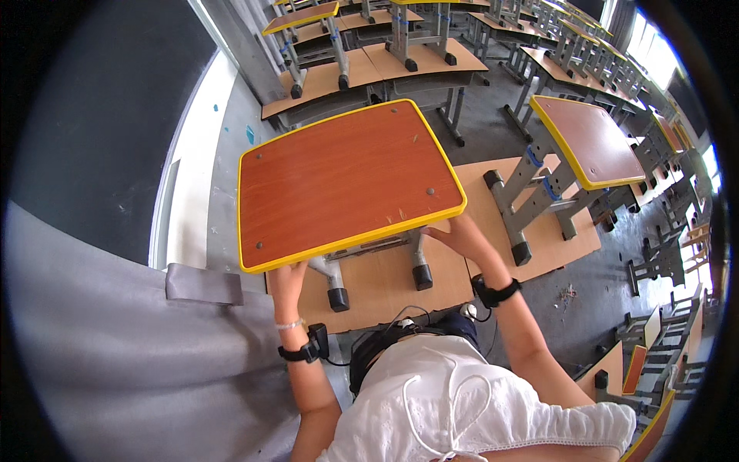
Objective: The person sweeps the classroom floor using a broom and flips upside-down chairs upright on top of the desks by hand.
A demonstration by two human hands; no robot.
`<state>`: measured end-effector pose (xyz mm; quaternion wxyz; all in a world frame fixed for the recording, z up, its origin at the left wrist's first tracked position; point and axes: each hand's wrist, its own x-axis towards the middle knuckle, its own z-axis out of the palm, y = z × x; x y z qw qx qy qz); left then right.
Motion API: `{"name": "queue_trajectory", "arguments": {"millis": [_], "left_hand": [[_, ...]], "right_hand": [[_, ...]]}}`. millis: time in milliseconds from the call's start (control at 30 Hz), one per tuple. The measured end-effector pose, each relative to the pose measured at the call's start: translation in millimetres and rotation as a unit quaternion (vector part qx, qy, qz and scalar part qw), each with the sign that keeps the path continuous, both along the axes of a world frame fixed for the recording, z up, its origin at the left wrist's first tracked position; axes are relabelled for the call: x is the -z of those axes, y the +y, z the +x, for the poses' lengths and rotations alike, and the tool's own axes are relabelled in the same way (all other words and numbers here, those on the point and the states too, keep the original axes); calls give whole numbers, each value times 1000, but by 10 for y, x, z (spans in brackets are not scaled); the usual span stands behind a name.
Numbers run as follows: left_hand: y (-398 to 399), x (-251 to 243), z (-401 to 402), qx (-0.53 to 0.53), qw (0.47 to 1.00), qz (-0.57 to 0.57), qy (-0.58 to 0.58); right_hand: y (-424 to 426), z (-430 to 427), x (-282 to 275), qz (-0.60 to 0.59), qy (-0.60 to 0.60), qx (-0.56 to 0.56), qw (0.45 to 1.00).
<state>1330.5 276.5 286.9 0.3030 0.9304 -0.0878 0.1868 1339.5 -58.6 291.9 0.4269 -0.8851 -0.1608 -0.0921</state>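
Note:
A school stool (346, 185) with a red-brown wooden seat and yellow edging stands upright over the desktop in front of me. Its grey metal legs end in black feet; whether these touch the desk (378, 283) I cannot tell. My left hand (287, 289) grips the stool from below at the near left corner, fingers hidden under the seat. On the near right side, my right hand (462, 238) holds it under the edge by the leg, its fingertips also hidden. Each wrist wears a black strap with a cable.
A second stool (589, 138) stands on the adjoining desktop (542, 242) to the right. A grey curtain (133, 358) hangs close on my left, beside a window (104, 127). More desks with stools on top (427, 60) fill the room ahead. Litter (567, 294) lies on the floor.

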Motion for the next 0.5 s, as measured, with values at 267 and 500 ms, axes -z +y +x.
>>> {"name": "queue_trajectory", "arguments": {"millis": [267,500], "left_hand": [[186,530,396,-37,995,16,-94],[333,415,465,0,999,-8,-48]], "right_hand": [[281,74,419,18,25,117,993],[383,155,435,2,49,132,990]]}}
